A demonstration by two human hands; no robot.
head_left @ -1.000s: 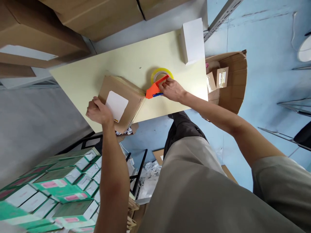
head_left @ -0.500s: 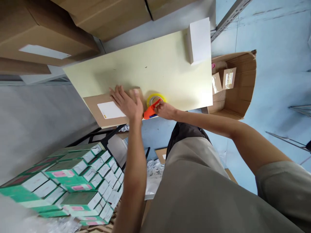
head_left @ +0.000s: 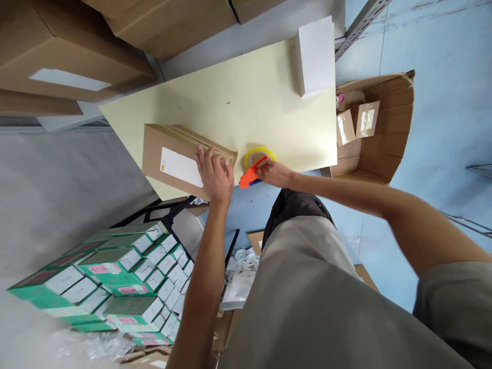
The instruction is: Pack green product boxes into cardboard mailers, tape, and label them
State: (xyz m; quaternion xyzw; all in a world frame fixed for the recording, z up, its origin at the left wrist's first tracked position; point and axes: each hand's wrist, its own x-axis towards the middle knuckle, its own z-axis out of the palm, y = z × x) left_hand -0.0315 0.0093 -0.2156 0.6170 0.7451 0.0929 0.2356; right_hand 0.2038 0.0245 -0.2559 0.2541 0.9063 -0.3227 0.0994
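Note:
A brown cardboard box [head_left: 151,154] with a white label [head_left: 180,166] lies at the near left of the cream tabletop, turned at an angle and overhanging the front edge. My left hand [head_left: 216,174] grips its right end, fingers over the upper edge and thumb towards the end face. Just to the right, my right hand [head_left: 273,172] is closed on an orange tape dispenser [head_left: 249,177] that carries a yellow-rimmed roll of tape [head_left: 251,154]. The dispenser rests at or just above the table's front edge; I cannot tell which. Its grip is partly hidden by my fingers.
A white box [head_left: 315,56] stands at the table's [head_left: 269,102] back right corner. Right of the table, an open carton [head_left: 388,138] holds small taped boxes. Large cartons [head_left: 96,56] line the back left. Green-and-white boxes [head_left: 126,277] are stacked at lower left.
The cardboard box has turned and tipped under my left hand, so its long side with flaps now shows. My left fingers have drawn in around its end. Both hands sit slightly further right.

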